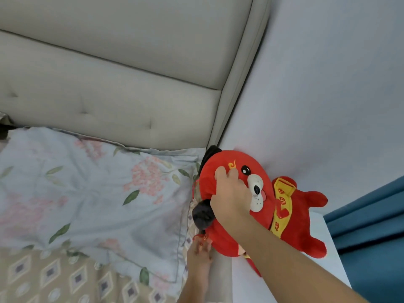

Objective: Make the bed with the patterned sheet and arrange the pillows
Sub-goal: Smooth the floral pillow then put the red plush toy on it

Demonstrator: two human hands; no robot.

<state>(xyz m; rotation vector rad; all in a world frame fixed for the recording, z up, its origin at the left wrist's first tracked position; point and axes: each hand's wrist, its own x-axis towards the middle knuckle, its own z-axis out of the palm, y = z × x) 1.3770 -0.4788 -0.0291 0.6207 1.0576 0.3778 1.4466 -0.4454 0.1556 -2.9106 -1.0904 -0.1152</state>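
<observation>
A pale blue floral pillow [98, 193] lies flat at the head of the bed, against the headboard. Below it shows the beige patterned sheet [54, 278] with diamond shapes. My right hand [231, 195] grips the head of a red plush dog [290, 226], which leans against the wall just right of the pillow. My left hand [199, 259] reaches up along the bed's right edge. Its fingers are fairly straight and touch the sheet's edge beside a small red tassel under the toy.
A padded grey headboard [109, 84] fills the upper left. A white bedside table [251, 285] sits under the plush dog, tight against the bed. The pale wall [328, 84] is behind it, and a blue curtain [371, 226] hangs at the right.
</observation>
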